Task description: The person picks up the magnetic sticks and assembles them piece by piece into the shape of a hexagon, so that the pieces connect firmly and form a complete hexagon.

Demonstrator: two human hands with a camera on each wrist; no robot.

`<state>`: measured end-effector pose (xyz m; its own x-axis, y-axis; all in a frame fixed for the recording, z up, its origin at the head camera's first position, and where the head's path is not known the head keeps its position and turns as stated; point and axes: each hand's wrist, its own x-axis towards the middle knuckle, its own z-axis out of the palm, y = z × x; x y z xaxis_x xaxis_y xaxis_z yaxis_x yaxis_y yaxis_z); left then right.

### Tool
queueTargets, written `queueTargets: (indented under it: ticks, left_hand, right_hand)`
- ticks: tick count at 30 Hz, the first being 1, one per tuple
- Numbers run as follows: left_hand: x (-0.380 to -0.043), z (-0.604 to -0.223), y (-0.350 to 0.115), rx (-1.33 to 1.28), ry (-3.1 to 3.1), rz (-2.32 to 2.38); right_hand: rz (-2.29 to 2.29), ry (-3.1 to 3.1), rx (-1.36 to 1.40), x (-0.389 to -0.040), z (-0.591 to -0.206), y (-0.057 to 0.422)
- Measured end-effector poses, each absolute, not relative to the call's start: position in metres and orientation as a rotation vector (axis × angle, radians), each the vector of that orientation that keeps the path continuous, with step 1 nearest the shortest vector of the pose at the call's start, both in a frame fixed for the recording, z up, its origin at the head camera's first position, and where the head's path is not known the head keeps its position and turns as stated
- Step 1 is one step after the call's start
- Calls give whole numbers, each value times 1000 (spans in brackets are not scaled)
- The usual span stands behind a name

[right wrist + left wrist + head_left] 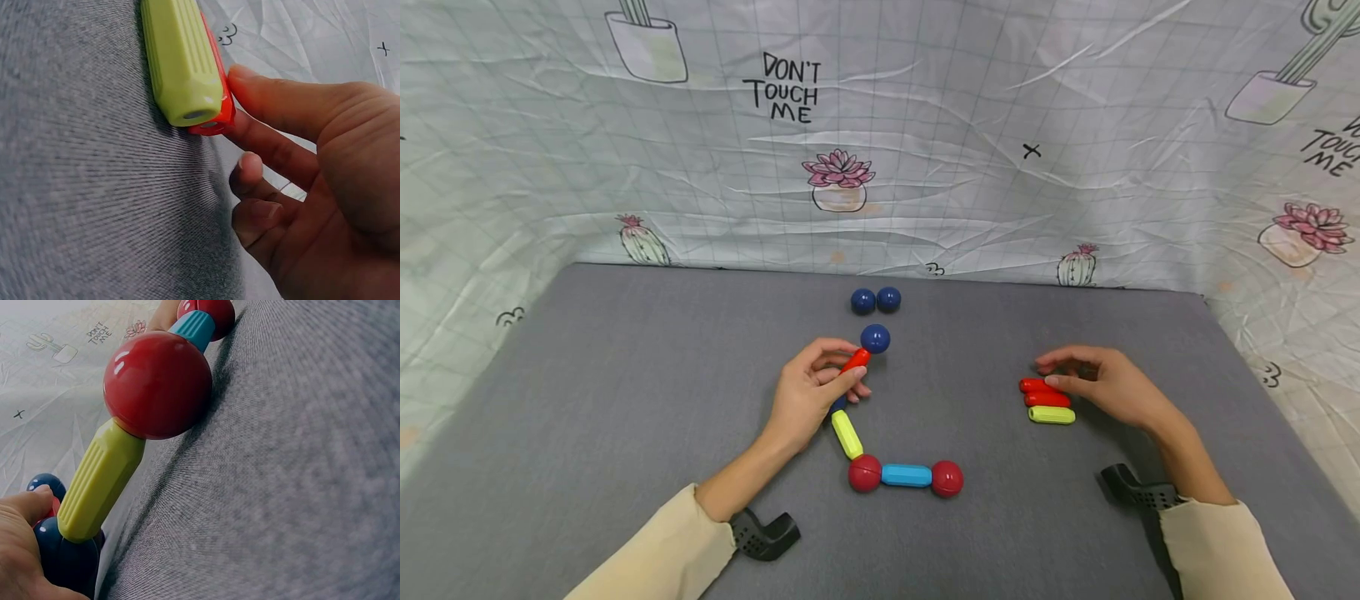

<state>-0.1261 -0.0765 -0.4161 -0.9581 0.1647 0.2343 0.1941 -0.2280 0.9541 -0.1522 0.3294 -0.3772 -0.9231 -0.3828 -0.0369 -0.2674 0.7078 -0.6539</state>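
Note:
My left hand pinches a red magnetic rod between thumb and fingers. A dark blue ball sits at the rod's far end. Another dark blue ball, partly hidden by the hand in the head view, joins a yellow-green rod. From there the chain continues through a red ball, a light blue rod and a second red ball. At the right, my right hand has thumb and fingers around the farthest red rod in a small row.
Beside that rod lie one more red rod and a yellow-green rod. Two loose dark blue balls rest farther back on the grey table. A patterned white cloth hangs behind the table.

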Motion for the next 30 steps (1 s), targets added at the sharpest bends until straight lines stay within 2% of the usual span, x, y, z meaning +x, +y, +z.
queueTargets:
  ticks: [30]
  left_hand:
    - [-126,-415,-77,-446,-1927,-2411]
  right_hand:
    - [-996,2716,-514,-151,-374,322]
